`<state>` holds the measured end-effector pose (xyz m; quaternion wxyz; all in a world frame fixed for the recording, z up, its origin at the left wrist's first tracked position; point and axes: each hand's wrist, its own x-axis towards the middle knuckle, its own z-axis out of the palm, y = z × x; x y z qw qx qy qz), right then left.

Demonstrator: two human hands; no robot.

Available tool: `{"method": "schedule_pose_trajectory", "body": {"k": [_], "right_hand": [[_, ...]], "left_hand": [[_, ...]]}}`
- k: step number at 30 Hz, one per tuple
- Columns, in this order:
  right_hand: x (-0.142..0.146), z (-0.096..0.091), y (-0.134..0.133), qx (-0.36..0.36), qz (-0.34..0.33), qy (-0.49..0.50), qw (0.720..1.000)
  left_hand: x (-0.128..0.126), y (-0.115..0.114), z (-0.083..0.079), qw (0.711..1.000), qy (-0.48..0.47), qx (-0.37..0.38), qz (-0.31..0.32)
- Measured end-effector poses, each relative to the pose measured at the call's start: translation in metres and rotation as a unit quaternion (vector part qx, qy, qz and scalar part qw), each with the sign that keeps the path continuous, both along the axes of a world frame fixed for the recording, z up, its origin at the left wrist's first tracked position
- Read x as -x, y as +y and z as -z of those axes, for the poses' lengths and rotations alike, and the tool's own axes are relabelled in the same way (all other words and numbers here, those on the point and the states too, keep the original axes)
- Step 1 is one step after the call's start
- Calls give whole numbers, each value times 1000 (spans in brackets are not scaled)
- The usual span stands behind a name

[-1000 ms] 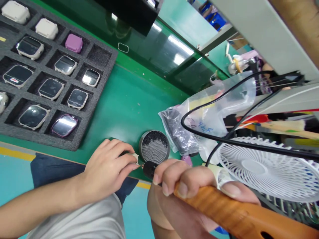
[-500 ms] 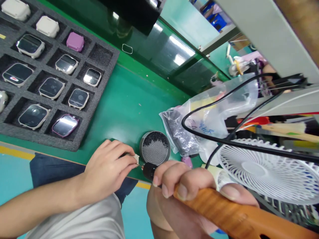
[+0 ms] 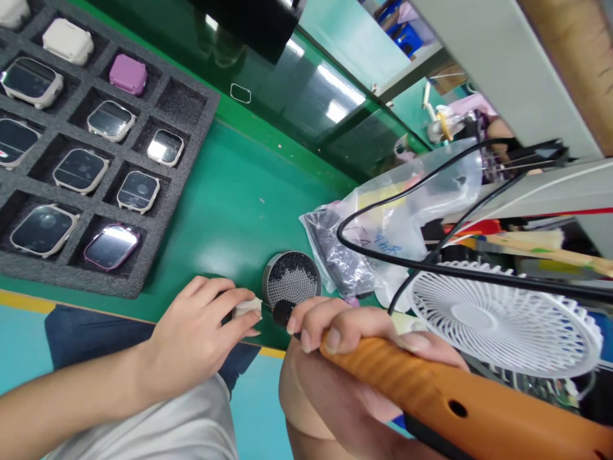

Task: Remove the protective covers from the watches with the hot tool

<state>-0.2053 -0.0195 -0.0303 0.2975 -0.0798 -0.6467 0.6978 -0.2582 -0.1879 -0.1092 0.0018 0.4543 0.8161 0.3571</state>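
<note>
My left hand is closed around a small off-white watch case, its fingers covering much of it. In my right hand is an orange electric screwdriver with a black nose pointing left. The thin bit is hard to make out, and a narrow gap shows between the nose and the watch case. Just behind the nose stands a round screw dish, with small dark screws heaped along its far side and a perforated grey surface in front.
At left lies a grey foam tray of smartwatches and cases. Right of the dish are a clear plastic bag, a looping black cable and a white fan. A green glossy panel runs behind.
The screwdriver's nose has drawn back from the watch case and up toward the dish. More of the case now shows between my left fingers. The whole view has shifted slightly.
</note>
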Motion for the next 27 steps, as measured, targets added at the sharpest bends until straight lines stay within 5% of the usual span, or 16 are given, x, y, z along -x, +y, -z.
{"method": "schedule_pose_trajectory", "body": {"k": [22, 27], "right_hand": [[18, 14, -19, -52, -16, 46, 997], [13, 20, -20, -7, -11, 20, 1000]], "left_hand": [[0, 1, 3, 1000, -15, -2, 3], [0, 0, 4, 1000, -4, -1, -3]]}}
